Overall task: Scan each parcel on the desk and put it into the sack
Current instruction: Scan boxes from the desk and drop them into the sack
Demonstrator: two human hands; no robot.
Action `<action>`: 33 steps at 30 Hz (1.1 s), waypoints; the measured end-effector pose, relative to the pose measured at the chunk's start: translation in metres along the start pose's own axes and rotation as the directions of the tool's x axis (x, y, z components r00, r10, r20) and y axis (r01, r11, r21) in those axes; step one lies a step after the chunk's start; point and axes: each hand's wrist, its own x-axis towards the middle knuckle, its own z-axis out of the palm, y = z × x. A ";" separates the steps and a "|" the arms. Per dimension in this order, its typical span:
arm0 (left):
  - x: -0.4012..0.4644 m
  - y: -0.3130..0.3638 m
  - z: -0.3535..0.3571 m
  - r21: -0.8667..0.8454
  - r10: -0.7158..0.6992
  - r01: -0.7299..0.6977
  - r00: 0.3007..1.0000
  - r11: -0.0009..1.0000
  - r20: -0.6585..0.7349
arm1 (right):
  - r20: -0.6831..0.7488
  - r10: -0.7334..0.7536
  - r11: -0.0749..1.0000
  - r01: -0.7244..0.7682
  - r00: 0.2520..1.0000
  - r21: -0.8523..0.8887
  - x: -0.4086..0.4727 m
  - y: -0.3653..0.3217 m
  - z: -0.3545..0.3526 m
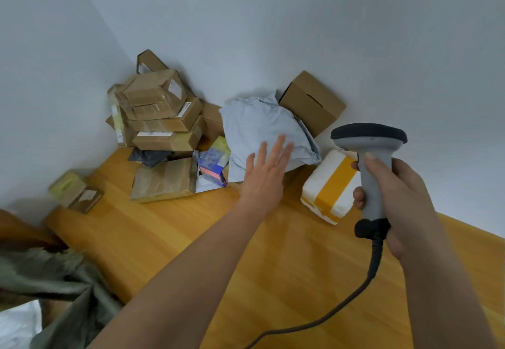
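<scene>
At the near left, one green sack, soft and crumpled, hanging off the left end of the wooden desk. Something white showing just below it.

Far left on the desk, two small parcels lying close together, blurry.

Further right, in the far corner, a pile of brown boxes, about seven stacked up, hard to count for sure. One dark grey bag tucked under the pile. One flat brown parcel in front of it, nearer.

Just right of that, one blue and pink box beside one white flat packet.

In the middle, one big pale blue bag parcel, puffy and wrinkled. Left hand stretched out to it, fingers straight and spread wide, tips over its near side, holding nothing. Cannot tell if touching.

Behind the bag on the right, one plain brown box leaning on the wall.

Nearer and right, one white parcel with yellow tape flat on the desk.

At the right, right hand wrapped tight round the handle of one grey scanner, thumb on top, dark head pointing far. One black cord trailing down from it across the desk.
</scene>
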 end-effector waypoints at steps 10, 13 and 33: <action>0.011 -0.010 -0.012 0.462 0.131 -0.226 0.965 0.857 0.228 | -0.079 -0.036 0.999 0.033 0.996 -0.037 -0.028 0.010 -0.004; -0.015 -0.042 -0.008 0.398 0.022 -0.118 0.971 0.910 0.238 | -0.074 -0.020 0.999 0.016 0.997 -0.049 -0.037 0.013 0.004; -0.105 -0.091 0.020 -0.900 -0.443 0.197 0.897 0.389 0.005 | 0.058 0.027 0.995 -0.022 0.998 -0.093 -0.051 0.055 0.062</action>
